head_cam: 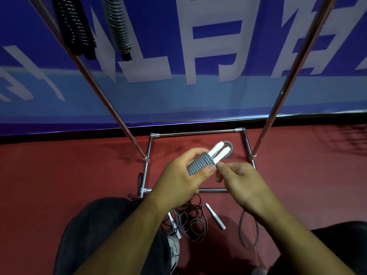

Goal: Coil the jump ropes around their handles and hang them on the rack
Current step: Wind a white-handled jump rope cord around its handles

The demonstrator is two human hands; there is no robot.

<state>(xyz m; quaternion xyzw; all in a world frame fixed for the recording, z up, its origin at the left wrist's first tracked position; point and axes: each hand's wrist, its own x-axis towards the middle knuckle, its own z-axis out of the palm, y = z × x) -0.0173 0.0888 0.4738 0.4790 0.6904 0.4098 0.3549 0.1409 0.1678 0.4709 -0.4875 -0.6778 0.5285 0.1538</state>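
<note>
Head view: left hand (179,180) clasps coiled jump rope (200,162), handles protruding.

two hands (178,179) (244,181), one rack (198,132), three coiled jump ropes (200,163) (119,26) (75,26), two loose white handles (216,217) (174,225).

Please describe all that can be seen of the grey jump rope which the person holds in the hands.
The grey jump rope is wound in tight, even turns around its two white handles, which lie side by side and look like plastic. Their ends stick out, tilted away from the person, and a short grey loop joins them. The left hand grips the coil; the right hand pinches it at its upper edge.
</note>
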